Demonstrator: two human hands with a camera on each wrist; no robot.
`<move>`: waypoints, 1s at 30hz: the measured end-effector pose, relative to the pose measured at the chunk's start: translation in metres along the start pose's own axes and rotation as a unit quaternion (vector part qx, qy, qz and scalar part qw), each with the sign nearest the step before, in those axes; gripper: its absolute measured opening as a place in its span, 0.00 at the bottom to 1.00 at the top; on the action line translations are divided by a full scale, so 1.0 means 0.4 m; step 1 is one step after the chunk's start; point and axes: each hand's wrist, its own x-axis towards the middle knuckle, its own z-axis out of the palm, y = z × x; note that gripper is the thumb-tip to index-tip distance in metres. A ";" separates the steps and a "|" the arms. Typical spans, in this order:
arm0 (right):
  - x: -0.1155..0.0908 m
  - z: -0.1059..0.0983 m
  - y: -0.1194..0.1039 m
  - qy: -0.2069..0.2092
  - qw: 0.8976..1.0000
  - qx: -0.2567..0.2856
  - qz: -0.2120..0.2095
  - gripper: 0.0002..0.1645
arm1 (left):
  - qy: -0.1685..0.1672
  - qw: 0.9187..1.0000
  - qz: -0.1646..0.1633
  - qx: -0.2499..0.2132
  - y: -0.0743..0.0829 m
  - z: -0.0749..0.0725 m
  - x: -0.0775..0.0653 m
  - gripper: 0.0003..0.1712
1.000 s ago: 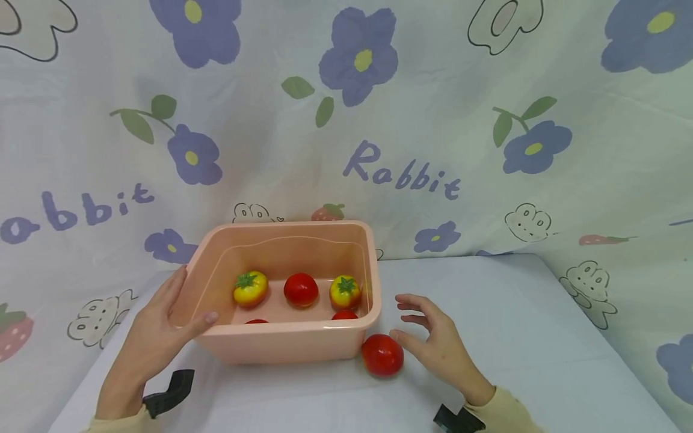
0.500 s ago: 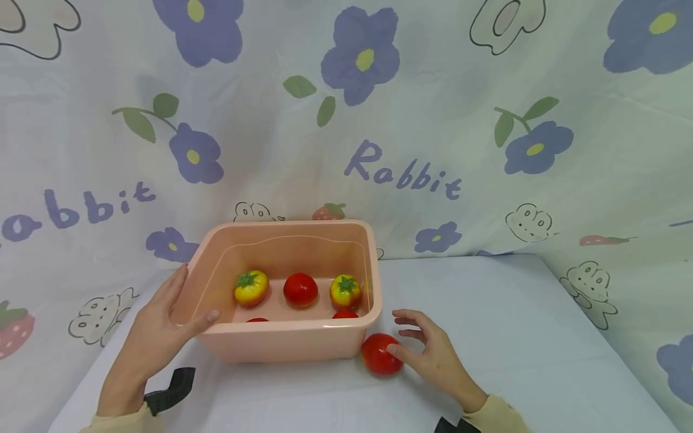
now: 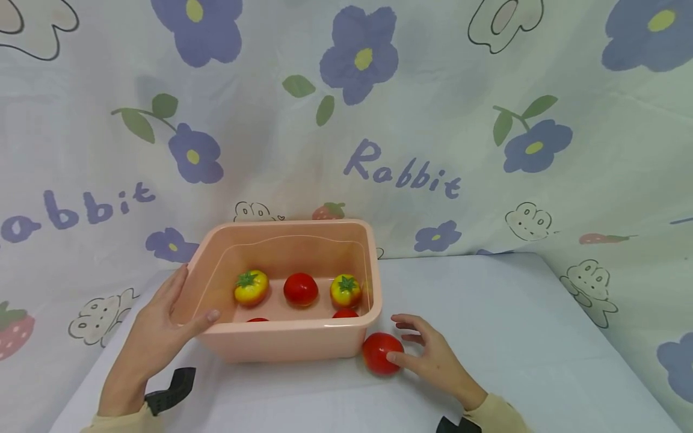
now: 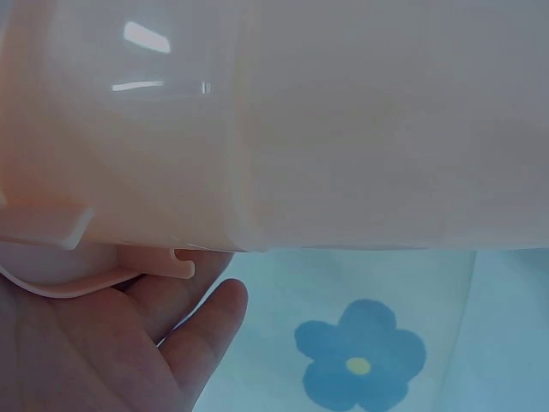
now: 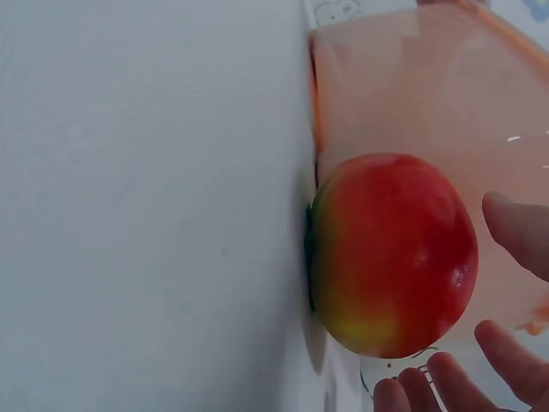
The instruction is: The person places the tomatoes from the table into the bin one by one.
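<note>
A pink plastic box (image 3: pixel 287 346) sits on the table. My left hand (image 3: pixel 148 337) grips its left end, thumb over the front rim and fingers along the outer side; the left wrist view shows the palm (image 4: pixel 86 343) under the rim. Outside the box's front right corner lies a red tomato (image 3: pixel 379 353). My right hand (image 3: pixel 435 358) is spread beside it, thumb in front of the tomato in the head view. In the right wrist view, thumb and fingers (image 5: pixel 510 365) stand apart from the tomato (image 5: pixel 395 257), whose green stem end faces the table.
Inside the box are a yellow tomato (image 3: pixel 254 293) on the left, a red tomato (image 3: pixel 301 290) in the middle and another yellow tomato (image 3: pixel 344 294) on the right. The front wall partly hides two red ones. Behind hangs a flowered cloth (image 3: pixel 433 120); the table (image 3: pixel 487 307) is white.
My right hand has come down and slightly left to the tomato, its thumb now lower in front of it. The left hand and the box have stayed put.
</note>
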 end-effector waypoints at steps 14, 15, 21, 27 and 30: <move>0.007 0.011 0.011 -0.059 0.998 -0.022 0.016 0.41 | 0.007 1.000 0.005 0.000 -0.003 0.001 -0.001 0.63; 0.007 0.011 0.011 -0.063 0.998 -0.023 0.016 0.40 | 0.008 1.000 0.005 0.001 -0.002 0.002 -0.002 0.63; 0.008 0.008 0.011 -0.083 0.996 -0.028 0.024 0.36 | 0.008 1.000 0.007 -0.001 -0.002 0.002 -0.002 0.63; 0.006 0.006 0.009 -0.089 0.996 -0.019 0.026 0.33 | 0.004 1.000 0.004 -0.002 -0.004 0.001 -0.001 0.64; 0.005 0.005 0.006 -0.087 0.996 -0.018 0.026 0.32 | 0.005 1.000 0.008 -0.001 -0.004 -0.001 0.000 0.64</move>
